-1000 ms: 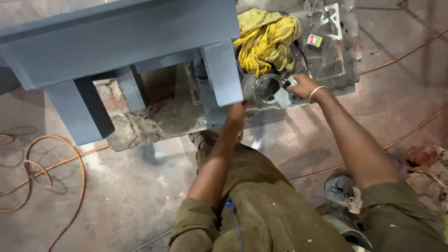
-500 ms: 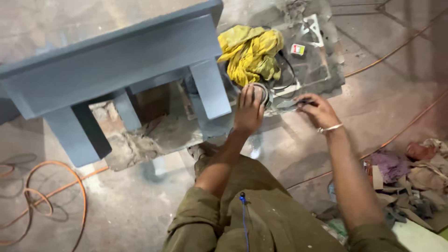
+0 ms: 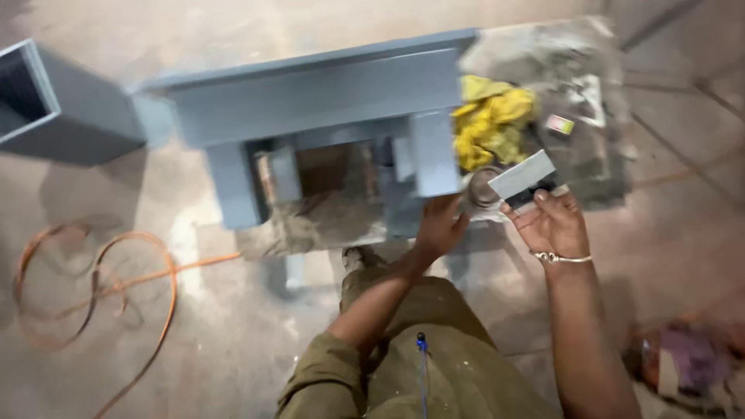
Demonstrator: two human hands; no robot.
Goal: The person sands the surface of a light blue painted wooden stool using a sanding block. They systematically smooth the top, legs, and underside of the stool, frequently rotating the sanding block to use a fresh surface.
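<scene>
My right hand (image 3: 552,226) holds a flat grey scraper (image 3: 521,174) by its dark handle, with the blade pointing up and left. My left hand (image 3: 439,228) is loosely spread and holds nothing. It sits just below the front right leg (image 3: 434,152) of a grey-blue painted table (image 3: 326,91). Between the two hands a small round tin (image 3: 483,189) stands on the floor, partly hidden by the scraper blade. A crumpled yellow cloth (image 3: 493,121) lies just behind the tin.
A dirty grey sheet (image 3: 601,159) carries the cloth, the tin and a small packet (image 3: 560,124). A grey-blue open box (image 3: 54,109) stands far left. An orange cable (image 3: 116,271) loops over the floor at left. Rags (image 3: 683,357) lie at lower right.
My left hand has come off the tin and drawn back beside the table leg. My right hand has lifted the scraper with its blade up. The view has swung to the left.
</scene>
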